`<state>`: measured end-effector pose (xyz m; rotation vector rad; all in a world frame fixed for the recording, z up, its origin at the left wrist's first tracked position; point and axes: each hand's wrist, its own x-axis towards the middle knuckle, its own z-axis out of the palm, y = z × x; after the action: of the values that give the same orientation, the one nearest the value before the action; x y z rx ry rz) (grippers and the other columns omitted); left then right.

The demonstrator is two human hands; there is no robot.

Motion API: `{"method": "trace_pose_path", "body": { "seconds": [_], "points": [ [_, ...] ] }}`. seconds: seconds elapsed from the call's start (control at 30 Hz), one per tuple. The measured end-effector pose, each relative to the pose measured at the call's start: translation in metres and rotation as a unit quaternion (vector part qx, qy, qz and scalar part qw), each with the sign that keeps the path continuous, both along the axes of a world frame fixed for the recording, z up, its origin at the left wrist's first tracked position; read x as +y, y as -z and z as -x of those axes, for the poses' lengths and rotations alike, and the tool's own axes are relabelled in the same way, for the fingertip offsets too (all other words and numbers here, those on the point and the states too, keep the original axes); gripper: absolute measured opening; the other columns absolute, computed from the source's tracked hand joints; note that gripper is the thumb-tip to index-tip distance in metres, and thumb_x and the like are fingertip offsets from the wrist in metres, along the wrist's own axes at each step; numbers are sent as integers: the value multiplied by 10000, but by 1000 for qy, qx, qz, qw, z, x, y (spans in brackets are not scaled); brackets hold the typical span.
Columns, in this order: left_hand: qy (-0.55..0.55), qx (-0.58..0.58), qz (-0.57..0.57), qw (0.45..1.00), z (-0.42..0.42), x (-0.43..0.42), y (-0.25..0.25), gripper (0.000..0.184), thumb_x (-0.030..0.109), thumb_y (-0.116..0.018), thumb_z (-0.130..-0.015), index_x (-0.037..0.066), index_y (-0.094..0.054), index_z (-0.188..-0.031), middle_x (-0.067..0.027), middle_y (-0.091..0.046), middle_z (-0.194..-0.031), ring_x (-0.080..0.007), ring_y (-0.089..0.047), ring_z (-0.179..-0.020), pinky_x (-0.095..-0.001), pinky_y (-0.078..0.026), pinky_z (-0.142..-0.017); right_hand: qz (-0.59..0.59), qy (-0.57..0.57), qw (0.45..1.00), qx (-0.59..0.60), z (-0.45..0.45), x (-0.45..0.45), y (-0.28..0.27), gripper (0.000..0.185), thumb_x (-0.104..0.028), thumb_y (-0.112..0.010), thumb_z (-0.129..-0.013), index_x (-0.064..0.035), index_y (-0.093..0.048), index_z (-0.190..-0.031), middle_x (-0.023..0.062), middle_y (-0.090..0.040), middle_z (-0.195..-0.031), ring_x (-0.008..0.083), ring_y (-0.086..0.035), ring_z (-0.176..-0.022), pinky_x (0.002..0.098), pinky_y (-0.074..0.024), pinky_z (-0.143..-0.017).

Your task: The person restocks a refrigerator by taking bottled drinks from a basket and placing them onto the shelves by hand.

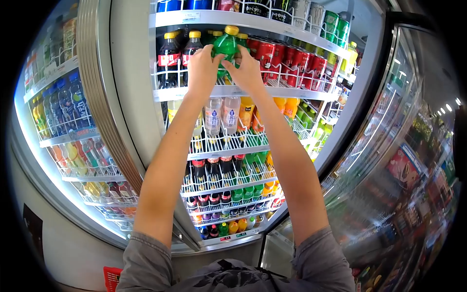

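Note:
Both my hands reach up to the second shelf from the top of an open drinks fridge. Between them is a green bottle (225, 45) with a yellow cap, upright. My left hand (204, 68) grips its left side, and the fingers of my right hand (244, 69) are closed round its right side. Dark cola bottles (169, 61) with red labels and yellow caps stand left of my left hand. Red cans (296, 65) fill the shelf to the right of my right hand. Other green bottles show partly behind the held one.
A white wire shelf edge (287, 93) runs below my wrists. Lower shelves hold clear bottles (213, 116), orange bottles and more drinks. The fridge's glass door (374, 131) stands open at right. Another lit fridge (63, 112) is at left, with a red basket (112, 277) low down.

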<state>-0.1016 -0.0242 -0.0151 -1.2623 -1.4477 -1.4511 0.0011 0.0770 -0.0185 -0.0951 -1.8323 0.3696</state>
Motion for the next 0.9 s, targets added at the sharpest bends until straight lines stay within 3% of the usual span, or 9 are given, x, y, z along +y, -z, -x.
{"method": "trace_pose_path", "body": {
  "seconds": [0.13, 0.23, 0.43, 0.57, 0.63, 0.73, 0.8, 0.87, 0.9],
  "points": [
    [-35, 35, 9, 999, 9, 1, 4, 268, 217, -710, -846, -42, -682, -906, -171, -605, -727, -315, -613, -735, -394, -491, -682, 3, -5, 1000, -27, 0, -2, -2, 499, -263, -740, -774, 30, -590, -1150, 221, -679, -947, 385, -655, -920, 425, -513, -815],
    [-42, 29, 22, 998, 8, 1, 10, 250, 210, -704, -846, -38, -679, -857, -185, -564, -772, -332, -583, -736, -412, -479, -681, -37, 84, 995, -39, 4, -2, -1, 427, -263, -738, -774, 6, -634, -1089, 215, -682, -923, 387, -655, -890, 424, -515, -794],
    [-77, 21, 61, 995, 6, 3, 16, 195, 155, -669, -868, -39, -652, -874, -221, -567, -861, -370, -611, -765, -446, -494, -664, 50, 83, 987, -125, -3, -9, -13, 343, -263, -731, -772, -10, -676, -996, 223, -673, -876, 386, -655, -861, 450, -510, -758],
    [-68, 0, 63, 996, -2, 4, 24, 154, 102, -624, -893, -46, -607, -932, -219, -564, -894, -370, -618, -778, -451, -505, -675, 28, 102, 991, -78, 0, -12, -7, 330, -254, -723, -779, -5, -677, -989, 237, -667, -887, 387, -654, -849, 450, -511, -743],
    [-49, -3, 57, 997, -12, -3, 30, 155, 85, -615, -894, -44, -611, -980, -206, -566, -908, -363, -618, -785, -444, -505, -678, -58, 113, 991, -31, 8, 2, 2, 402, -254, -719, -783, 19, -660, -1071, 237, -671, -928, 373, -663, -857, 423, -521, -752],
    [-12, -6, 34, 999, -21, -16, 45, 196, 58, -596, -900, -31, -622, -1072, -176, -568, -933, -339, -616, -793, -421, -502, -688, -34, 93, 995, 25, 5, 1, 14, 517, -276, -700, -846, 54, -602, -1231, 208, -681, -1119, 271, -681, -1031, 354, -532, -868],
    [8, -7, 19, 1000, -30, -29, 53, 229, 46, -586, -903, -21, -629, -1117, -158, -567, -943, -323, -614, -793, -405, -499, -695, 1, 61, 997, 51, -6, -10, 26, 488, -242, -677, -870, 59, -590, -1244, 202, -674, -1150, 264, -675, -1053, 352, -528, -881],
    [171, -159, 74, 970, -45, -51, 54, 247, 38, -556, -915, -62, -581, -1139, -155, -577, -945, -308, -610, -849, -388, -494, -755, 40, 31, 996, 75, -29, -34, 45, 460, -207, -653, -894, 64, -579, -1257, 196, -667, -1181, 256, -669, -1075, 351, -524, -895],
    [95, -26, 29, 995, -43, -51, 66, 271, 27, -564, -903, -35, -602, -1165, -140, -589, -926, -300, -589, -835, -382, -476, -758, 41, 52, 996, 65, -44, -49, 52, 441, -195, -631, -913, 66, -573, -1264, 194, -662, -1196, 246, -671, -1065, 342, -520, -897]
  ]
}}
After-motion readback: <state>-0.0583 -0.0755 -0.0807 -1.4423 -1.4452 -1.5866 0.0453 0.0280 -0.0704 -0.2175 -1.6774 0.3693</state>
